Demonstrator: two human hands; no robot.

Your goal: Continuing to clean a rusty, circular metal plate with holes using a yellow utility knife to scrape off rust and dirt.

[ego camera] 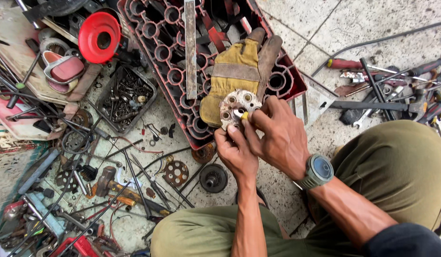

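Two hands at work over one rusty perforated disc (238, 107), raised above the oil-stained floor (277, 185) between the knees. Left hand (235, 153) below and behind the disc, thumb and fingertips clamped on its lower rim, face of the disc turned up toward the camera. Right hand (277, 135) across from the right, wristwatch (318, 171) on the wrist, thumb and forefinger pinched together on a small yellow-tipped piece (243, 114) at the disc's centre hole. Piece just ahead of the right fingertips, touching the hub; long axis apparently pointing into the hole, roughly square to the disc face, though too small to tell for sure. Right hand nearer to the piece, left hand nearer to the rim. Disc flat-on, so its own axis toward the viewer and slightly away.

Just beyond the disc, a yellow and brown work glove (235, 71) draped on a red plastic crate (182, 76), a flat metal bar (190, 47) upright on the crate. To the left, a tray of small screws and bits (126, 97) and a red round cap (99, 36). On the floor near the left knee, another holed disc (176, 172) beside a dark gear hub (213, 178). Far right, a scatter of wrenches and screwdrivers (387, 90).
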